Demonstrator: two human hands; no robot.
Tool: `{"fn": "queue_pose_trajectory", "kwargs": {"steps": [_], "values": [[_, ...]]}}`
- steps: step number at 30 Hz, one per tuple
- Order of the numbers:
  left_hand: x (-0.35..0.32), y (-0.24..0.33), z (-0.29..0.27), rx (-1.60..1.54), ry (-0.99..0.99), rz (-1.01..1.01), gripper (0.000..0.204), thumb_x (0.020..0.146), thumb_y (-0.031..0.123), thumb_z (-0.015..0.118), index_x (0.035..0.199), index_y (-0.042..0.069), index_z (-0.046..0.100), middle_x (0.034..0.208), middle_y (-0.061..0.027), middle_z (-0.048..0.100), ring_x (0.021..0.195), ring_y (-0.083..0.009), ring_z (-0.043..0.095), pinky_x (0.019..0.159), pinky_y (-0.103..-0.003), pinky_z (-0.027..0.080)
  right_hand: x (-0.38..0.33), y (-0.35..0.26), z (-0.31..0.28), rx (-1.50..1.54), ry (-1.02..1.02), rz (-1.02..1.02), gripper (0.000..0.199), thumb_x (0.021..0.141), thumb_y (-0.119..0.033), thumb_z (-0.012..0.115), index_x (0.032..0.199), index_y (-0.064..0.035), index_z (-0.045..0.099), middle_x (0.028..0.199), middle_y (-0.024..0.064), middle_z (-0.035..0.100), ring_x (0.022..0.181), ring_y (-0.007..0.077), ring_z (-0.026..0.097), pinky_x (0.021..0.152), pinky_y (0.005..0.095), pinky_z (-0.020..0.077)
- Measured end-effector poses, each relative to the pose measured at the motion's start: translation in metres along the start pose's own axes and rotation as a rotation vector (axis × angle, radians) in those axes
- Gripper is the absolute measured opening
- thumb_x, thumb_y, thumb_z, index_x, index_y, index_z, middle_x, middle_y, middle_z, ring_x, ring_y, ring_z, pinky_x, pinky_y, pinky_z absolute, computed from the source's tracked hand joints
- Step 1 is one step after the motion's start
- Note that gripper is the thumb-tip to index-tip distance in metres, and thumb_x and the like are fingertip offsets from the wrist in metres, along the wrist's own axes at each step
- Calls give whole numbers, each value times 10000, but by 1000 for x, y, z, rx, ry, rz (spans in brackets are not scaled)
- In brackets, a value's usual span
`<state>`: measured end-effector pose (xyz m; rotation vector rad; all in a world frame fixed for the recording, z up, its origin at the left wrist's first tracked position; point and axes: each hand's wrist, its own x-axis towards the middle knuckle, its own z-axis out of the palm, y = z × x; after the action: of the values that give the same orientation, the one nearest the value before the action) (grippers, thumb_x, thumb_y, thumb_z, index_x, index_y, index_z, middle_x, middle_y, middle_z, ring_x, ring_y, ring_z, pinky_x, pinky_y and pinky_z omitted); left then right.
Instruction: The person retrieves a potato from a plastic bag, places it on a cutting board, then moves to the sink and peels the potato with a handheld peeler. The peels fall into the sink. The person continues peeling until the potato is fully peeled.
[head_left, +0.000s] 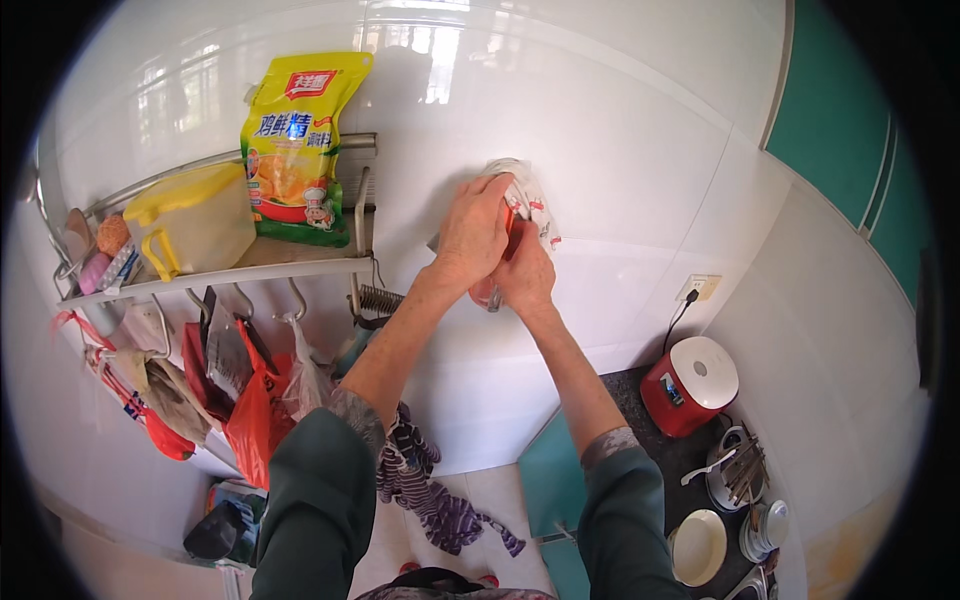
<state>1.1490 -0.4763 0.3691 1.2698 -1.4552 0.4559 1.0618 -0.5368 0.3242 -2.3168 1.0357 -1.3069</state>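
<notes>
Green sleeves; hands before tiled wall; rice cooker on counter.

Crumpled white plastic bag marked red; tall glossy yellow pouch with green base; rounded red cooker with white lid.

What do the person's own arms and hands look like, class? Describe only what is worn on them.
The left hand and right hand are bare, without gloves. The left sleeve and right sleeve are dark green, each ending on the forearm in a mottled greyish cuff.
</notes>
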Motion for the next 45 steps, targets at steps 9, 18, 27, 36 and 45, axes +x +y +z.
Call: {"fn": "queue_pose_trajectory", "kwargs": {"steps": [9, 18, 27, 36, 45], "values": [[29, -4, -6, 63, -118, 54, 287, 814, -35, 433, 1060, 38, 560, 1051, -131, 582, 1003, -331, 498, 864, -402, 420, -1, 18, 6, 241, 21, -57, 247, 784, -93, 599, 1003, -56, 491, 838, 114, 626, 749, 279, 617, 697, 393, 472], [38, -5, -4, 147, -38, 153, 242, 770, -69, 485, 945, 31, 620, 932, -112, 573, 921, -293, 532, 798, -354, 447, 5, 30, -18, 742, -142, -10, 245, 836, 55, 463, 1044, -29, 561, 791, 29, 560, 711, 114, 522, 676, 257, 448], [46, -3, 1, 235, -205, -88, 191, 832, -12, 479, 946, 31, 626, 911, -135, 541, 852, -302, 546, 748, -385, 450, 6, 40, -25, 834, -70, 10, 237, 857, 48, 439, 1041, -12, 575, 777, 12, 528, 684, 88, 495, 644, 232, 442], [50, -2, 0, 248, -223, -154, 145, 833, 44, 489, 928, 20, 596, 945, -150, 604, 872, -328, 572, 748, -407, 459, -6, 48, -25, 969, -279, 173, 211, 867, -2, 476, 1054, -13, 573, 802, 40, 576, 697, 99, 542, 633, 246, 491], [37, 25, -2, 355, -353, -267, 277, 806, 123, 542, 1078, 80, 519, 848, -166, 618, 809, -348, 591, 716, -447, 464, -46, 47, -42, 884, -309, 265, 173, 855, -15, 509, 1016, -7, 574, 813, 51, 588, 718, 119, 558, 659, 253, 474]]}}
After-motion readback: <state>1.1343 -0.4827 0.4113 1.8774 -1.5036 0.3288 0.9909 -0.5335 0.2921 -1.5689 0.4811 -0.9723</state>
